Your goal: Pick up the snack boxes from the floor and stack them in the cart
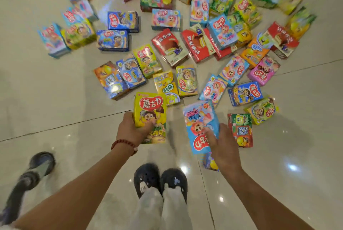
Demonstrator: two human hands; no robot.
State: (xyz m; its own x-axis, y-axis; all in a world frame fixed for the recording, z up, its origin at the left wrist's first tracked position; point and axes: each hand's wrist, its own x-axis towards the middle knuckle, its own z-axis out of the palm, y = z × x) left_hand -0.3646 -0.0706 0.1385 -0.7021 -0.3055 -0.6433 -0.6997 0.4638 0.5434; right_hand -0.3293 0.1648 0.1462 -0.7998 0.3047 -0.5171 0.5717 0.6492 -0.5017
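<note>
Underfoot glossy beige floor tiles [55,88], scattered snack boxes [118,19], left hand [130,129] gripping yellow box [150,110], right hand [220,146] gripping blue box [198,123]

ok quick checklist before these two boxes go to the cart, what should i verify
1. Left hand grips the yellow box: ok.
2. Right hand grips the blue box: ok, though fingers cover only its lower corner.
3. Cart in view for placing: not ok, none visible.
4. Path to the cart clear: cannot tell.
5. Feet clear of boxes: not ok, a small box lies close beside the right shoe.
6. Floor cleared: not ok, many boxes remain.
</note>
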